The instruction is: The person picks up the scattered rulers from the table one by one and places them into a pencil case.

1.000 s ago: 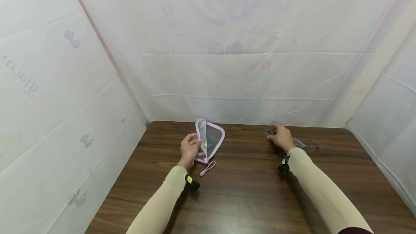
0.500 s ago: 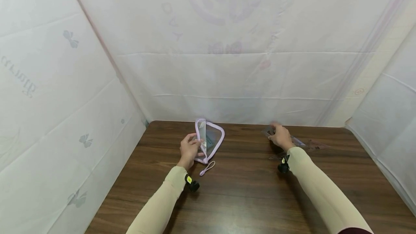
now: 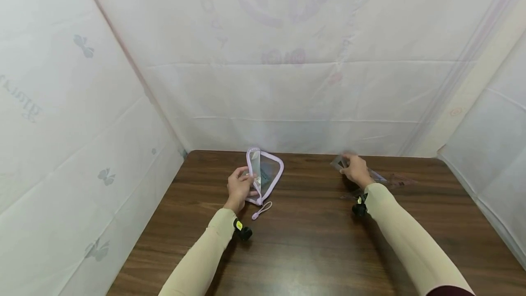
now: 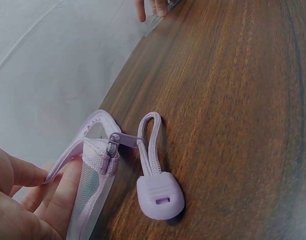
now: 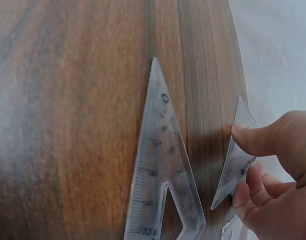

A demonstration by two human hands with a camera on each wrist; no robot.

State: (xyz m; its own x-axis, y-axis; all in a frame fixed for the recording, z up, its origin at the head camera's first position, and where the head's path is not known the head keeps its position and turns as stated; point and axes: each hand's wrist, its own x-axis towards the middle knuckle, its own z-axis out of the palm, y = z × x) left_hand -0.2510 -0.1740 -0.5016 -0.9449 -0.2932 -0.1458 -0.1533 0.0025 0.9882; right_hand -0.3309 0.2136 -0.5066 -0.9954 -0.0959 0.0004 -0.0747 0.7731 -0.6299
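My left hand (image 3: 239, 189) pinches one edge of a mesh zip pouch (image 3: 281, 173) with lilac trim, at the table's back left of centre. In the left wrist view the pouch's mouth (image 4: 100, 145) is unzipped and some fingers lie inside it. Something bluish shows through the mesh. A zip pull with a cord loop and lilac toggle (image 4: 160, 195) hangs onto the table. At the back right, my right hand (image 3: 357, 170) pinches a clear set square (image 5: 235, 165) between thumb and fingers, tilted up. Its lower part is hidden by the fingers.
Another clear set square (image 5: 152, 150) lies flat beside the right hand. A bluish-edged clear piece (image 3: 378, 177) and a pinkish clear one (image 3: 400, 181) lie to its right. A white cloth wall (image 3: 287, 136) rises behind the brown wooden table (image 3: 304, 241).
The head view has tipped down slightly. The set square in my right hand shows a little more between the fingers now. My left hand and the pouch stay in place.
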